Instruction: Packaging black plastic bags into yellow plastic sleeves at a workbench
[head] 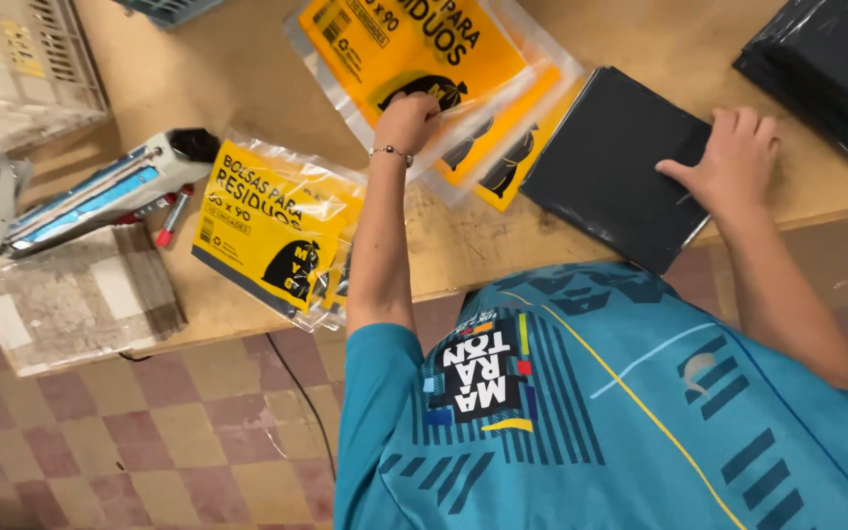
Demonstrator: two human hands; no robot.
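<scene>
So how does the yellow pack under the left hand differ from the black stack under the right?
The yellow pack is printed and sits in a clear wrapper; the black stack is plain and unprinted. The left hand pinches the yellow pack's edge with curled fingers, while the right hand lies flat on the black stack. The black stack's corner overhangs the table edge; the yellow pack lies further in. Both are flat and rectangular.

Light wooden table (247, 69), stack of yellow printed plastic packets (444, 59) at its middle, second yellow packet pile (272, 231) near the edge, folded black bags (610, 162), another black stack (826, 69), heat sealer (90, 191), grey mat (71, 294), white crate (17, 64).
</scene>
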